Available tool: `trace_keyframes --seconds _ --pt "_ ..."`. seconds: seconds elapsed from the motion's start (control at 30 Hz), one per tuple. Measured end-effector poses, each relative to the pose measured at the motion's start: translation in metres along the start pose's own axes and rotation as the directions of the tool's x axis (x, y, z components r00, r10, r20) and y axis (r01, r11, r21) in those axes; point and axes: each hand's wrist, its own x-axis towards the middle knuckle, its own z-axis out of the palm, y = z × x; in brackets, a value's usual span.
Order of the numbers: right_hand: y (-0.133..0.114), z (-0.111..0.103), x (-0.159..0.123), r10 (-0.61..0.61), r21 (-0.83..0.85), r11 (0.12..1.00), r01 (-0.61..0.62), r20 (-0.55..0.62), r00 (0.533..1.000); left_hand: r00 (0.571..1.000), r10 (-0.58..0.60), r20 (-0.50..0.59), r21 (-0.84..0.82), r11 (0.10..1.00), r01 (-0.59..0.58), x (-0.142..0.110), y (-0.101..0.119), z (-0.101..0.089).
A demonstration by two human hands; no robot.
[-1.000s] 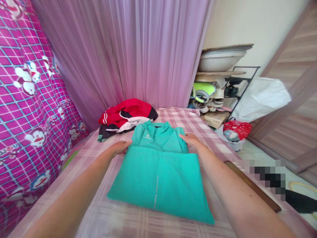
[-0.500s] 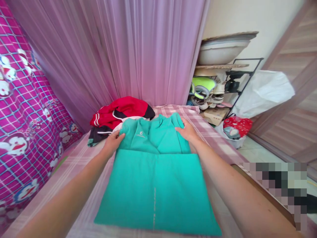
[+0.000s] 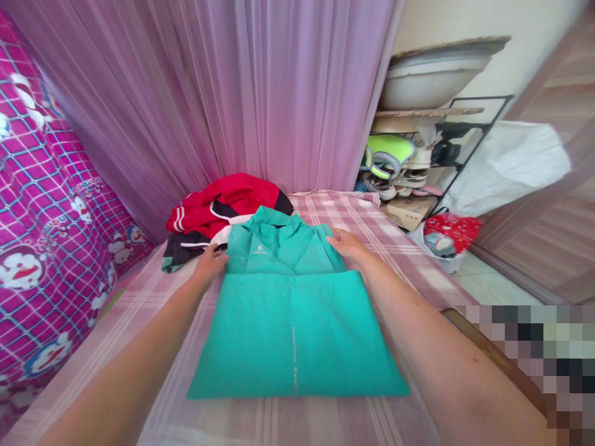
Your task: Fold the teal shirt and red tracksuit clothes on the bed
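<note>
A teal zip-neck top [image 3: 297, 334] lies on the bed with its lower part folded up over the chest. Its collar points away from me, and a small white logo shows on the chest. My left hand [image 3: 212, 263] rests at the top's left side edge, thumb and fingers apart, the thumb against the cloth. At the right shoulder edge is my right hand [image 3: 348, 243], its fingertips touching the fabric and its fingers loosely parted. Behind the top, a heap of red, black and white clothing [image 3: 232, 198] partly touches the collar side.
A plaid bedsheet [image 3: 320, 421] covers the bed. Purple curtains [image 3: 279, 93] hang behind it, and a pink cartoon-print cloth [image 3: 41, 210] hangs at left. To the right stand a shoe rack [image 3: 458, 167] with basins [image 3: 427, 83], and a white bag [image 3: 511, 161].
The top's collar and shoulders have been laid down flatter, with the collar standing out more clearly. Both hands have eased outward from the shoulders to the edges. The view has shifted slightly.
</note>
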Motion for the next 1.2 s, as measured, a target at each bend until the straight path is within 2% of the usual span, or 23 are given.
trace_keyframes --seconds 0.07,0.2,0.3,0.43,0.53,0.6,0.73,0.8,0.93,1.03,1.1,1.13,1.2 --pt "0.013 -0.001 -0.008 0.019 0.005 1.0 -0.019 0.032 0.999 0.999 -0.023 0.044 -0.031 0.999 0.024 -0.008 -0.011 -0.003" --pt "0.035 -0.016 -0.047 0.022 0.051 0.998 -0.023 0.018 1.0 0.994 0.054 0.094 -0.061 0.997 -0.048 -0.043 -0.037 -0.019" --pt "0.042 -0.028 -0.087 0.04 0.169 0.984 -0.061 0.126 0.991 0.984 0.1 0.148 0.015 0.995 -0.103 -0.073 -0.05 -0.032" --pt "0.039 -0.036 -0.133 0.099 0.292 0.942 -0.163 0.223 0.97 0.976 0.124 0.179 0.176 0.972 -0.156 -0.103 -0.048 -0.039" --pt "0.034 -0.031 -0.154 0.038 0.324 0.941 -0.1 0.193 0.981 0.969 0.118 0.216 0.249 0.953 -0.171 -0.112 -0.038 -0.037" --pt "0.03 -0.024 -0.16 -0.005 0.342 0.939 -0.041 0.131 0.991 0.973 0.119 0.199 0.282 0.944 -0.173 -0.114 -0.033 -0.036" --pt "0.022 -0.009 -0.158 0.024 0.354 0.935 -0.006 -0.046 0.999 0.988 0.134 0.077 0.329 0.932 -0.152 -0.117 -0.033 -0.036" --pt "0.019 -0.001 -0.155 0.047 0.283 0.959 -0.018 -0.094 0.994 0.989 0.144 0.039 0.364 0.919 -0.149 -0.12 -0.037 -0.035" --pt "0.021 0.012 -0.152 0.093 0.016 0.996 -0.092 -0.103 0.99 0.995 0.083 0.064 0.451 0.887 -0.103 -0.122 -0.046 -0.031" --pt "0.027 0.01 -0.156 0.12 -0.029 0.992 -0.125 -0.136 0.983 0.996 0.06 0.071 0.515 0.853 -0.088 -0.125 -0.044 -0.032" --pt "0.024 0.003 -0.16 0.115 -0.043 0.991 -0.126 -0.203 0.972 0.982 0.181 0.056 0.568 0.803 -0.18 -0.13 -0.036 -0.031" --pt "0.018 0.001 -0.162 0.085 -0.053 0.993 -0.101 -0.244 0.966 0.958 0.279 0.061 0.596 0.76 -0.259 -0.134 -0.03 -0.028" --pt "-0.001 0.0 -0.166 -0.063 -0.077 0.996 0.041 -0.303 0.951 0.875 0.468 0.125 0.647 0.63 -0.429 -0.144 -0.016 -0.016"
